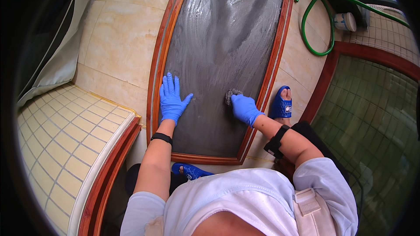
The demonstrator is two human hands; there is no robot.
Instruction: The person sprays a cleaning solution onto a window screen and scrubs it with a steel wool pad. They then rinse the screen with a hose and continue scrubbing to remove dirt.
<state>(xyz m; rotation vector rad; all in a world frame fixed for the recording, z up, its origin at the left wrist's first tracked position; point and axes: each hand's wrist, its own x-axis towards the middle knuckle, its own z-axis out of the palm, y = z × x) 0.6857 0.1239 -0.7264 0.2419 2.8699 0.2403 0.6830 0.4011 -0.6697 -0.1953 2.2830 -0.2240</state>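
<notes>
A dark panel (205, 74) in a reddish-brown wooden frame (162, 52) lies before me, with pale, wet-looking streaks over its far half. My left hand (172, 100), in a blue glove, rests flat near the panel's left edge, its fingers spread. In a matching glove, my right hand (246, 109) grips a grey steel wool scourer (232, 95) against the panel, right of the middle. The fingers wrapped round the scourer are partly hidden by the back of the hand.
Beige tiles (127, 30) surround the frame. At the far right lie a green hose (302, 26) and a white tub (345, 22). A second framed panel (367, 105) stands at right, a tiled ledge (65, 135) at left. My feet wear blue slippers (280, 104).
</notes>
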